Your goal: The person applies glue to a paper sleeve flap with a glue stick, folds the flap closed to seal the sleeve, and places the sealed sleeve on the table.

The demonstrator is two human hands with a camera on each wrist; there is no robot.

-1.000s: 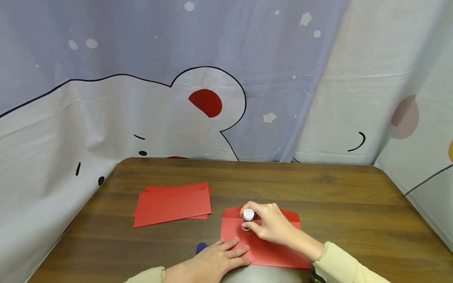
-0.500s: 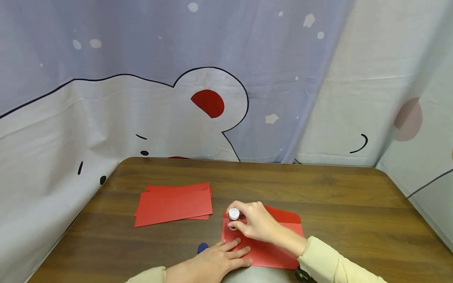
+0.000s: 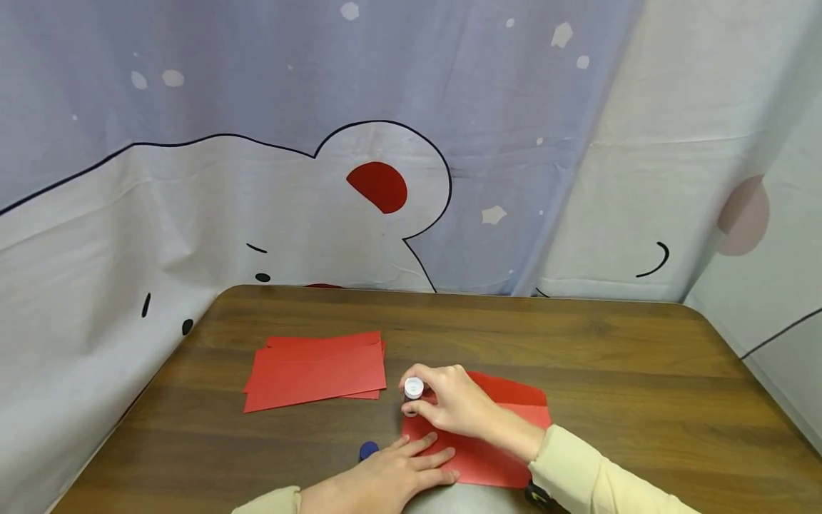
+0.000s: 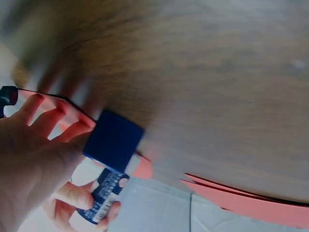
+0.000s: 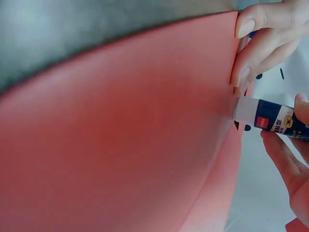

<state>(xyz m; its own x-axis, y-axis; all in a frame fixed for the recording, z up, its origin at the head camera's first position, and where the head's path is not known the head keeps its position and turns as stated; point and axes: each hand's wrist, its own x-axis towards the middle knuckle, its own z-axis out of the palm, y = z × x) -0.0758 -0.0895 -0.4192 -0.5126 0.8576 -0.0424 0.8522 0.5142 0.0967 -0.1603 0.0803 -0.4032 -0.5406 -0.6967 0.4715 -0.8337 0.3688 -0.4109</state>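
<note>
Behind the wooden table (image 3: 629, 371), beyond all the fingers, hung a lilac and white curtain (image 3: 501, 107) printed with stars and a rounded cartoon outline. Nearer, a person's right hand (image 3: 456, 407) pinched a glue stick (image 5: 275, 118) between thumb and fingers, its white end uppermost. Below those fingertips, the stick's lower end met a red envelope (image 3: 475, 457) at its left edge, near the fold of the raised flap (image 3: 507, 390). Closer to the person, the left hand (image 3: 388, 475) lay flat on the same envelope, fingers straight and spread wide, gripping nothing. Just beside that hand's thumb, on the outer side, stood a dark blue cap (image 3: 368, 450); whether skin touched it could not be told. Farther out, beyond the left fingers and to their left, several red envelopes (image 3: 317, 371) lay overlapped on the wood, well apart from both hands.
</note>
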